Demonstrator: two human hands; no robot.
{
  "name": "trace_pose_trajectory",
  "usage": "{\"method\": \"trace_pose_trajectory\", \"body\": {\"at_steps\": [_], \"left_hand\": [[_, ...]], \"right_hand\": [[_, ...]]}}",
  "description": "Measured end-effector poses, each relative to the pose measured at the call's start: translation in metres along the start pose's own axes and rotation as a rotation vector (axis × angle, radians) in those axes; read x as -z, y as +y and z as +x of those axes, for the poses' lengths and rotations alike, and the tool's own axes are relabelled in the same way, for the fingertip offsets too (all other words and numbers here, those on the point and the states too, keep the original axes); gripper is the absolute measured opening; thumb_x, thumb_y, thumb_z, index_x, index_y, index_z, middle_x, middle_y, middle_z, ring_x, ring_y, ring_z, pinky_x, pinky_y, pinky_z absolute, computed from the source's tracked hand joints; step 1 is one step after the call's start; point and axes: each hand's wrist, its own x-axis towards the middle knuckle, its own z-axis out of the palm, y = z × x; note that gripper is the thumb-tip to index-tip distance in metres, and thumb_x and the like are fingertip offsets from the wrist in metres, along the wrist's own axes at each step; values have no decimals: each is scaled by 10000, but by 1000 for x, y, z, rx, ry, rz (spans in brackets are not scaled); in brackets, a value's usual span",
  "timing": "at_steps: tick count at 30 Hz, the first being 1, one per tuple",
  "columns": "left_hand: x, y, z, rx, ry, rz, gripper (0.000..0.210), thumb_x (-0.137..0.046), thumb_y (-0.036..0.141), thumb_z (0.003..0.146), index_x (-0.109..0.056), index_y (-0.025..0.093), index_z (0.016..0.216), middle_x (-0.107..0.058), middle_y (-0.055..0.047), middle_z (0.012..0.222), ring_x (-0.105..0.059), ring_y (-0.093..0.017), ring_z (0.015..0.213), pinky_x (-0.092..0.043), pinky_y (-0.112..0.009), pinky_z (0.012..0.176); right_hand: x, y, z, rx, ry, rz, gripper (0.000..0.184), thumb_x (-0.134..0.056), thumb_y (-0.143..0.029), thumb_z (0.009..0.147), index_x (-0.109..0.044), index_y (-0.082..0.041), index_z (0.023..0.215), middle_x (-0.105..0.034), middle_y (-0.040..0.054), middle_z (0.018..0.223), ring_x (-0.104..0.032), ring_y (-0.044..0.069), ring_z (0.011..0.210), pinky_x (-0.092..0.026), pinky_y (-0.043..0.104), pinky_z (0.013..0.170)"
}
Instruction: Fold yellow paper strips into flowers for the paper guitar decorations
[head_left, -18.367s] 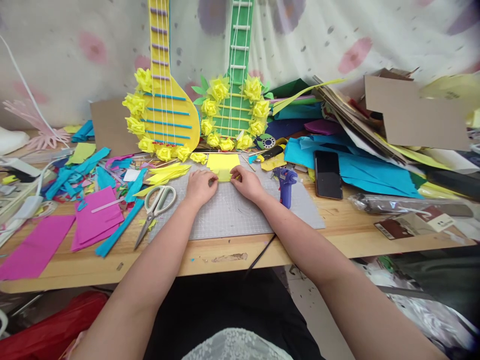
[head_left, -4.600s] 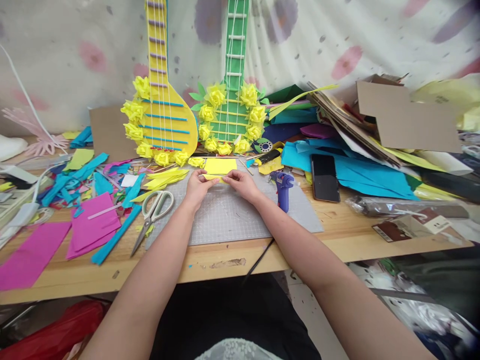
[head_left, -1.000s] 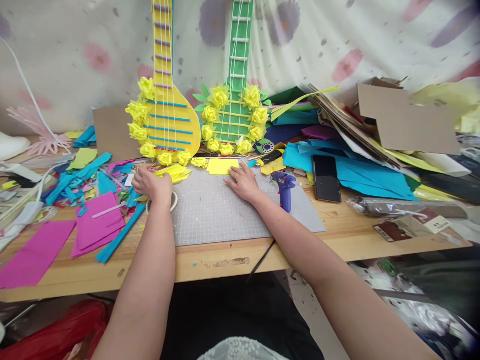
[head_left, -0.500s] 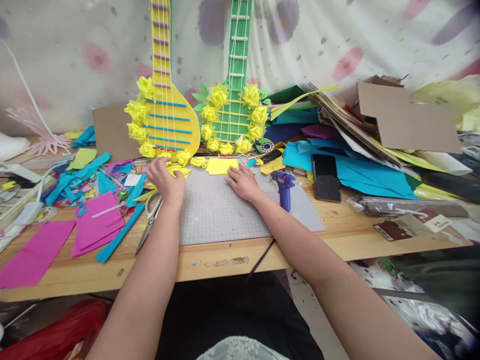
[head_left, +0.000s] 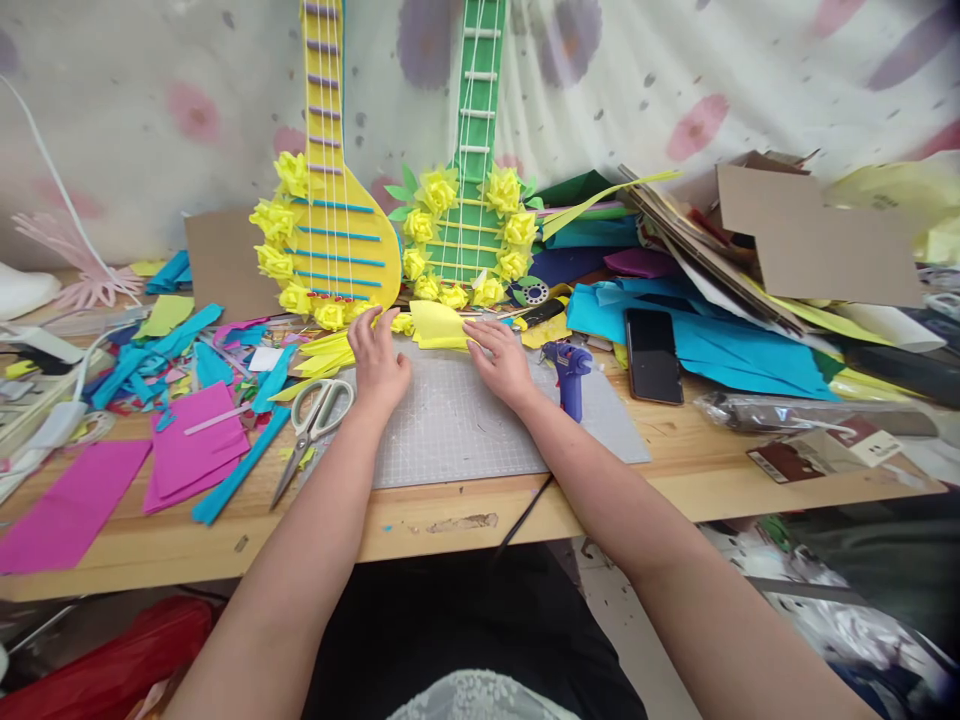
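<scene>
A yellow crepe paper piece (head_left: 439,325) stands slightly raised at the back of the grey cutting mat (head_left: 457,430). My right hand (head_left: 501,362) has its fingers closed on the paper's right end. To the left of the paper, my left hand (head_left: 380,365) is open, its fingers apart and curved forward. Behind that hand are yellow paper petals (head_left: 326,350) and a small yellow flower (head_left: 403,324). Two paper-craft lutes lean at the back: a yellow one (head_left: 349,220) and a green one (head_left: 472,225), both edged with yellow paper flowers.
Scissors (head_left: 309,425) lie left of my left forearm. A blue glue gun (head_left: 570,380) stands on the mat's right side, a phone (head_left: 653,355) beyond it. Magenta sheets (head_left: 199,440) and colourful scraps cover the left; cardboard (head_left: 817,235) and blue paper (head_left: 720,350) pile up at right.
My left hand has moved right, away from the yellow petals and towards the yellow paper. The paper has tipped up from the mat at my right hand, uncovering more of the scissors' handles at left.
</scene>
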Motion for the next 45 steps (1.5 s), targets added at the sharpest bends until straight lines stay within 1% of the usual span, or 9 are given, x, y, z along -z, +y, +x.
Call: {"method": "trace_pose_trajectory", "body": {"at_steps": [5, 12, 20, 26, 29, 31, 38, 41, 45], "left_hand": [[-5, 2, -1, -78, -88, 48, 655, -550, 102, 654, -444, 232, 1288, -335, -129, 1374, -235, -305, 1331, -208, -523, 1096], [-8, 7, -3, -207, -143, 70, 446, -485, 84, 734, -591, 267, 1126, -475, -81, 1309, -342, -255, 1270, -271, -484, 1079], [-8, 4, -2, -64, -89, 127, 618, -530, 93, 690, -485, 244, 1287, -413, -127, 1333, -318, -299, 1275, -255, -499, 1067], [-5, 9, -2, -200, -73, -7, 273, -536, 97, 696, -661, 252, 884, -529, -64, 1159, -407, -246, 1173, -301, -431, 1042], [-6, 8, -3, -155, -37, -102, 213, -522, 87, 700, -647, 227, 800, -557, -60, 1048, -475, -217, 1070, -354, -401, 991], [-8, 5, -3, -113, -38, -153, 192, -526, 97, 706, -639, 224, 794, -557, -53, 1019, -495, -207, 1039, -372, -389, 970], [-8, 1, -2, -90, -122, -118, 285, -569, 102, 686, -610, 220, 943, -552, -61, 1093, -482, -214, 1097, -363, -368, 984], [-4, 1, -1, -94, -200, -37, 315, -589, 122, 688, -603, 219, 988, -566, -63, 1107, -482, -223, 1094, -364, -373, 975], [1, -1, 1, -124, -412, 7, 277, -602, 139, 698, -638, 209, 964, -635, -43, 940, -514, -221, 980, -405, -356, 897]], "right_hand": [[3, -6, -5, -2, 33, 34, 313, -461, -260, 831, -679, -232, 1054, -676, 52, 1074, -544, 210, 1069, -403, 422, 987], [6, -9, -5, -8, -6, 57, 333, -467, -189, 784, -681, -245, 1032, -676, 41, 1074, -563, 204, 1053, -376, 413, 1001], [3, -7, -4, -138, 71, 136, 320, -437, -143, 717, -704, -214, 879, -699, 35, 916, -593, 190, 909, -456, 346, 878], [2, -7, -5, -114, 7, 124, 421, -433, -149, 646, -656, -217, 996, -664, 39, 1035, -560, 207, 947, -451, 357, 863], [3, -10, -5, -72, -30, 102, 493, -459, -151, 631, -588, -226, 1101, -604, 46, 1156, -528, 210, 1012, -429, 360, 897], [3, -9, -4, -106, -20, 76, 390, -445, -153, 661, -605, -231, 1009, -625, 52, 1074, -525, 217, 999, -424, 371, 886], [6, 0, -2, -24, 117, -16, 337, -390, -30, 596, -592, -203, 803, -611, 76, 1021, -490, 219, 1059, -368, 399, 931], [5, 3, -3, -19, 11, -51, 298, -429, -12, 562, -600, -197, 723, -629, 71, 981, -471, 225, 1080, -351, 401, 963], [5, 3, -5, -95, -176, -113, 188, -512, -69, 633, -637, -193, 701, -650, 63, 945, -472, 226, 1029, -373, 380, 937]]}}
